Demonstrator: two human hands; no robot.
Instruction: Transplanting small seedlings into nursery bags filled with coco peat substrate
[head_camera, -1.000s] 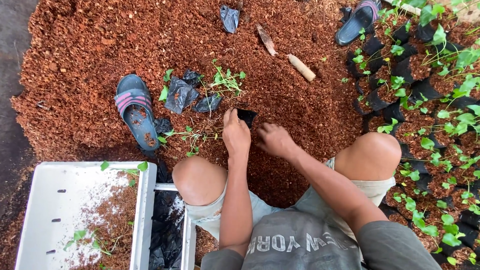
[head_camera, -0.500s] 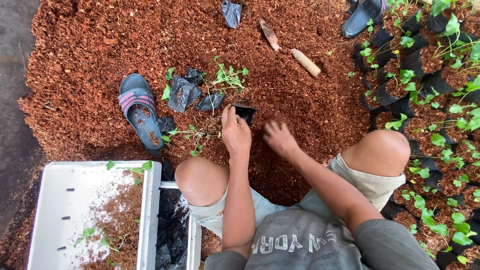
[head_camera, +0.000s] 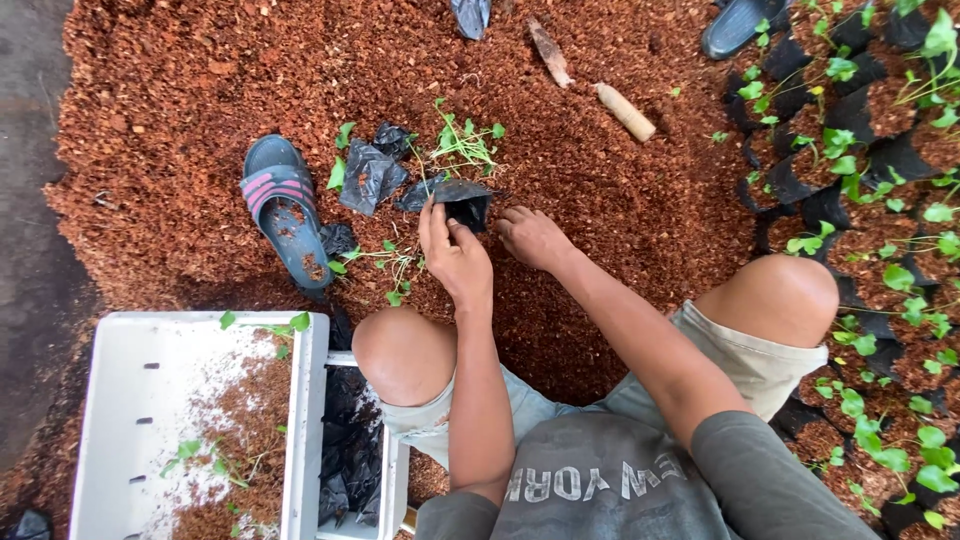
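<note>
Single head view, steep downward, close over knees, facing reddish mulch bed (head_camera: 620, 230).

We see reddish-brown coconut-husk ground (head_camera: 200, 90) in soft daylight, and a grey concrete floor strip (head_camera: 25, 200) on the left.

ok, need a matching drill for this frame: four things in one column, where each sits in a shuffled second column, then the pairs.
Things:
1. sandal
2. white tray
3. black bag
4. potted seedlings

Places:
A. at the left hand fingertips, by the right hand
B. packed along the right edge of the view
C. lower left corner, beside the left knee
D. on the red-brown mulch, left of the hands

Pairs: 1-D, 2-C, 3-A, 4-B
</note>
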